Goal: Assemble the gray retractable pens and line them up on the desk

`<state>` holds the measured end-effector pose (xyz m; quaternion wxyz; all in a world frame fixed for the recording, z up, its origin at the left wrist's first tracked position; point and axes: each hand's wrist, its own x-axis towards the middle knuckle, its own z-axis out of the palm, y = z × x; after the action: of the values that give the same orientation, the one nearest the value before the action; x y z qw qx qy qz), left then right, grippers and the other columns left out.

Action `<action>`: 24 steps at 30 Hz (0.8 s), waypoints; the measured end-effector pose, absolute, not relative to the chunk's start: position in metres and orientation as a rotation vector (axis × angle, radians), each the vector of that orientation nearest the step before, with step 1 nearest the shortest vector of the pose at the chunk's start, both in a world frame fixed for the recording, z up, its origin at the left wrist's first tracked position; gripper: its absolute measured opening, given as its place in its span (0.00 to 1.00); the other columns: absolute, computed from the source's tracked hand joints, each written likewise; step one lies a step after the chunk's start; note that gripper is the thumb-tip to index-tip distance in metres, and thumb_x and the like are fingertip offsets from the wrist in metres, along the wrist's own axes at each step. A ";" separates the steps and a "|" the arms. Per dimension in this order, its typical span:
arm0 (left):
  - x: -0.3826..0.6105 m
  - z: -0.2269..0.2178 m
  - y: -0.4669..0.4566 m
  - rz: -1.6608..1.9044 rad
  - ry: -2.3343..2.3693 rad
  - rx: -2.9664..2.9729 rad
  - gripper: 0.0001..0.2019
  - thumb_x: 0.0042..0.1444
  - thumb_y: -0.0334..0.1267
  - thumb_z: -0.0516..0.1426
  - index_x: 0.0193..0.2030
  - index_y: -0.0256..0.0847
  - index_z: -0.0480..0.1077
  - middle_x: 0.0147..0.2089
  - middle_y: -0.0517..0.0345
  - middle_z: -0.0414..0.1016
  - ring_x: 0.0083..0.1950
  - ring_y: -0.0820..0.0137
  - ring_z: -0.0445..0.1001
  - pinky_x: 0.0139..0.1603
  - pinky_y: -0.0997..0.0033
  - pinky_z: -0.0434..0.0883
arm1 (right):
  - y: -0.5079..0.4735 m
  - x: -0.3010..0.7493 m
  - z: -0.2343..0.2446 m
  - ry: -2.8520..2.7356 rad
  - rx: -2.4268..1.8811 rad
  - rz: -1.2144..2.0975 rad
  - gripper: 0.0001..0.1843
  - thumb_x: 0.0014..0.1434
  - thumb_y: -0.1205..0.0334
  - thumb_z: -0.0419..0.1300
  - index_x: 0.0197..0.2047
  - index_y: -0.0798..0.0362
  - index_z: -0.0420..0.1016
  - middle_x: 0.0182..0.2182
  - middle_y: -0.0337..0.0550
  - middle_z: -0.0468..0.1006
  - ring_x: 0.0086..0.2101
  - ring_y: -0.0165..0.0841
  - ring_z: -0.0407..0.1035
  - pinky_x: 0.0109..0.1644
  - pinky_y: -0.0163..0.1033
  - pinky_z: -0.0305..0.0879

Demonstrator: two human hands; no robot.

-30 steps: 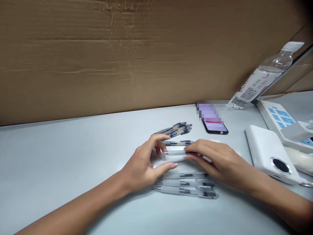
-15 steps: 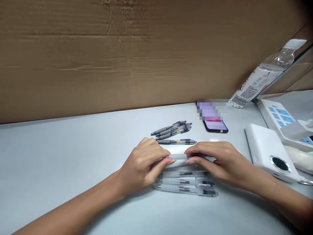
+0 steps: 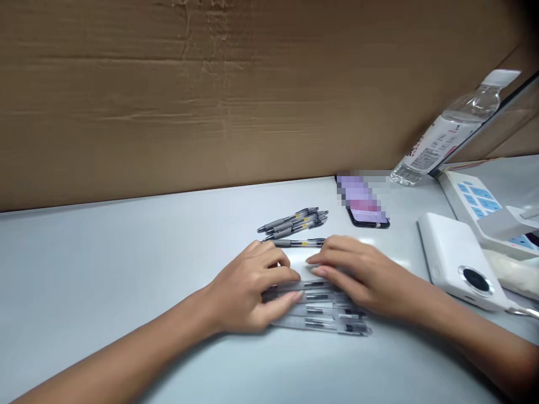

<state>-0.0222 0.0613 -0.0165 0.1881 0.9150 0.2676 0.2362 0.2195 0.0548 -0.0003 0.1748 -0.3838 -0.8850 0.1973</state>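
Observation:
Several clear pens [image 3: 322, 324] lie side by side in a row on the white table, dark refills showing through their barrels. My left hand [image 3: 252, 289] rests over their left ends, thumb and index finger apart on either side of the uppermost pen of the row [image 3: 314, 284]. Just above the right part of that row is my right hand [image 3: 357, 275], its thumb and index finger slightly apart with nothing visible between them. Beyond my hands lies a single grey-grip pen [image 3: 297, 243], its right end hidden by my right fingers. Farther back is a small pile of similar grey-grip pens [image 3: 295, 223].
A phone [image 3: 366, 207] with a lit screen lies at the back. To the right are a white device with a round dark window [image 3: 455, 258], a power strip [image 3: 475, 199] and a leaning water bottle [image 3: 450, 132]. A cardboard wall [image 3: 168, 112] stands behind the table.
The pen that both hands held up above the row now lies at the row's upper edge. My fingers have parted from it, and the left hand has shifted slightly over the row.

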 end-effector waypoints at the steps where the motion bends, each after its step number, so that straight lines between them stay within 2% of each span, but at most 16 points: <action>1: -0.022 -0.016 0.061 0.646 0.752 2.574 0.08 0.60 0.37 0.56 0.42 0.42 0.76 0.37 0.54 0.74 0.38 0.67 0.69 0.43 0.65 0.65 | 0.058 0.222 0.000 -2.475 -1.112 0.515 0.12 0.68 0.61 0.52 0.45 0.51 0.76 0.35 0.44 0.74 0.37 0.35 0.69 0.42 0.40 0.67; 6: -0.022 -0.015 0.062 0.607 0.714 2.574 0.10 0.61 0.34 0.53 0.41 0.42 0.76 0.37 0.53 0.74 0.38 0.67 0.69 0.43 0.65 0.65 | 0.075 0.237 -0.009 -2.392 -1.300 0.288 0.14 0.65 0.56 0.56 0.51 0.51 0.73 0.43 0.49 0.73 0.43 0.41 0.70 0.48 0.48 0.69; 9: -0.022 -0.016 0.062 0.611 0.716 2.569 0.10 0.62 0.35 0.53 0.40 0.42 0.76 0.37 0.53 0.74 0.38 0.67 0.69 0.43 0.65 0.65 | 0.081 0.238 -0.017 -2.436 -1.294 0.295 0.12 0.64 0.56 0.57 0.48 0.50 0.74 0.43 0.50 0.72 0.46 0.43 0.68 0.50 0.50 0.68; 13: -0.022 -0.018 0.063 0.779 0.870 2.539 0.09 0.62 0.33 0.53 0.41 0.41 0.75 0.37 0.54 0.74 0.39 0.66 0.69 0.44 0.64 0.65 | 0.080 0.234 -0.019 -2.458 -1.241 0.321 0.05 0.65 0.62 0.55 0.41 0.51 0.72 0.41 0.48 0.73 0.44 0.41 0.68 0.47 0.48 0.68; 16: -0.022 -0.021 0.064 0.967 1.058 2.529 0.09 0.62 0.34 0.55 0.47 0.41 0.73 0.44 0.52 0.74 0.44 0.64 0.69 0.46 0.61 0.65 | 0.077 0.233 -0.014 -2.486 -1.188 0.341 0.06 0.66 0.64 0.52 0.40 0.52 0.70 0.39 0.48 0.74 0.41 0.40 0.68 0.45 0.48 0.67; 18: -0.023 -0.023 0.065 0.973 1.138 2.539 0.10 0.62 0.36 0.56 0.50 0.41 0.71 0.46 0.51 0.74 0.47 0.62 0.68 0.47 0.60 0.64 | 0.073 0.232 -0.009 -2.495 -1.182 0.375 0.07 0.67 0.63 0.50 0.42 0.52 0.69 0.38 0.47 0.75 0.39 0.39 0.69 0.44 0.46 0.67; 22: -0.024 -0.025 0.067 0.870 1.115 2.561 0.07 0.65 0.36 0.53 0.44 0.42 0.72 0.39 0.55 0.76 0.40 0.66 0.70 0.41 0.64 0.62 | 0.067 0.232 0.002 -2.446 -1.219 0.555 0.09 0.69 0.60 0.48 0.42 0.51 0.68 0.35 0.44 0.77 0.34 0.35 0.70 0.39 0.41 0.67; 24: -0.024 -0.025 0.067 0.936 1.057 2.568 0.08 0.66 0.35 0.52 0.42 0.41 0.72 0.37 0.56 0.76 0.37 0.68 0.69 0.39 0.66 0.63 | 0.065 0.231 0.006 -2.431 -1.210 0.677 0.11 0.69 0.60 0.47 0.45 0.51 0.69 0.37 0.43 0.78 0.36 0.35 0.71 0.39 0.40 0.68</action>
<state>-0.0243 0.0674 -0.0251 0.1054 0.8714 0.3588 0.3176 0.2315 0.0651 0.0058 0.1707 -0.4259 -0.8560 0.2382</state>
